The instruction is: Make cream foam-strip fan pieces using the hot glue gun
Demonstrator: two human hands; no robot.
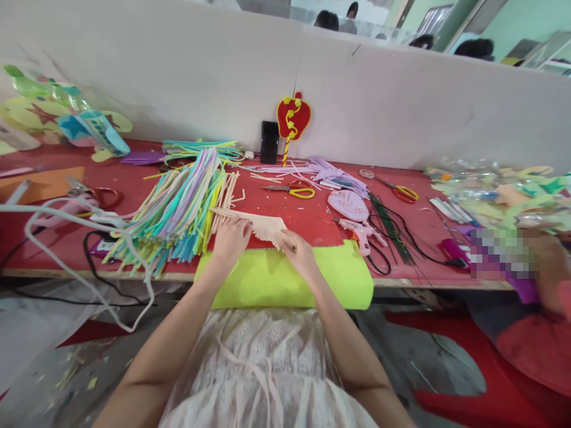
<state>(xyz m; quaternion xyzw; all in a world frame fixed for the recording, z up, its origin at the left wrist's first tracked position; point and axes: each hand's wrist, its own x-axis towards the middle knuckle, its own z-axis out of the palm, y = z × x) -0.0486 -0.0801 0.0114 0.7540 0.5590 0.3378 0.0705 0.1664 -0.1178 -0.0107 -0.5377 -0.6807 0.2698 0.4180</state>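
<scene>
A pale peach piece of pipe cleaners [267,224], laid side by side with a jagged lower edge, is stretched between my two hands. My left hand [232,238] has its fingers closed on the left part of it. At its right end, my right hand [298,252] pinches the edge between thumb and fingers. Under my wrists lies a bright yellow-green sheet [339,276] over the table edge. Close to my left hand is a big heap of pastel pipe cleaners [182,202], with loose peach pipe cleaners [229,190] beside it.
Yellow-handled scissors [301,190] lie beyond my hands. On the right are a pink glue gun [363,232], a round lilac piece [348,205] and black cords. White cable [147,279] loops at left. A red fan-shaped ornament [293,117] and black phone [269,142] stand behind. Another person's arm [553,267] is far right.
</scene>
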